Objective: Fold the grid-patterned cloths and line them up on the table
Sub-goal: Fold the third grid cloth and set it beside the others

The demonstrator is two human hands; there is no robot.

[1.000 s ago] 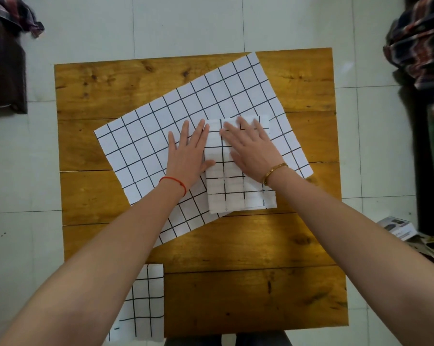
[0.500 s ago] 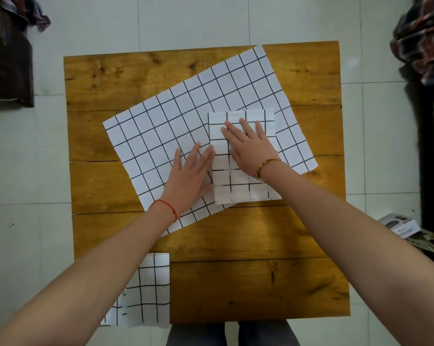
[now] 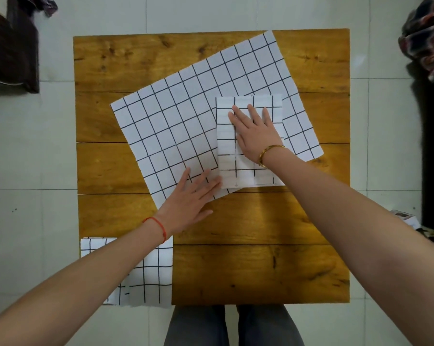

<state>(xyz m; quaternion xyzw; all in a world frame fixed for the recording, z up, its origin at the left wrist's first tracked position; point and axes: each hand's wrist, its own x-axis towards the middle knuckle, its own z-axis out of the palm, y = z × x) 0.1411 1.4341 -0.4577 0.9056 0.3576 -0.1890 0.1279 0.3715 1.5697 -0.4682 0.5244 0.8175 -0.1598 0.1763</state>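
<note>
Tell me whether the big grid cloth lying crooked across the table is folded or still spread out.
Spread out. The big grid cloth lies flat as one open sheet, askew on the table, with a folded cloth resting on it.

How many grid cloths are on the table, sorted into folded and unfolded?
Folded cloths: 2, one under the right hand, one at the table's near left corner
Unfolded cloths: 1, the big sheet lying askew
Total: 3
</note>
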